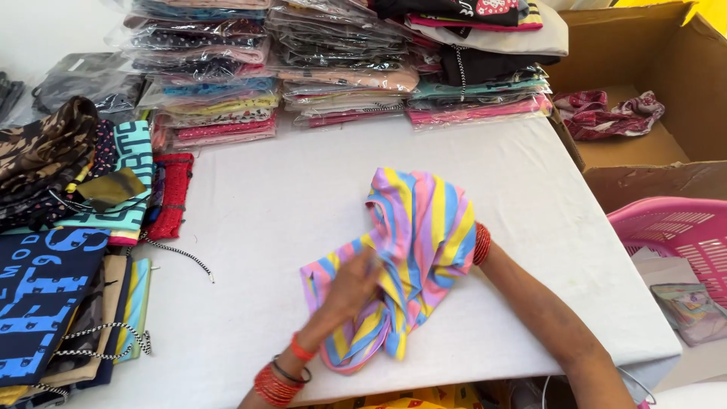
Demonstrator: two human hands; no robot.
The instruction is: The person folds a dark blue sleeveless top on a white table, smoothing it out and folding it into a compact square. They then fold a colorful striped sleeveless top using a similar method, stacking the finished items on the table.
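Far left, a heap of folded cloths (53, 250) lies along the table's edge: dark blue ones with pale blue lettering, a camouflage print, a teal patterned piece, a small red one, with black-and-white cords (178, 254) trailing out onto the white table (280, 197).

Behind, at the far side of the table, stacks of packets (219, 68) in clear plastic stand in rows, pinks, yellows and blues showing through the wrap.

Toward the middle, near the front edge, lies a striped cloth (420, 227), bands of pink, yellow, blue and lilac, bunched and partly folded over on itself. The left hand (352, 284) lies on its lower left part, fingers curled into the fabric and pinching a fold of it; red bangles and a dark band sit on that wrist. The right hand (454, 242) is under or inside the cloth's right side, hidden by it, so I cannot tell how its fingers are set; only the forearm and a band of red bangles (482, 244) at the wrist show, just at the cloth's edge.

To the right, past the table, an open cardboard box (651, 129) holds a crumpled red-and-white cloth (609, 112). Below it stands a pink plastic basket (666, 227), and beside that a small pale pouch (689, 310).
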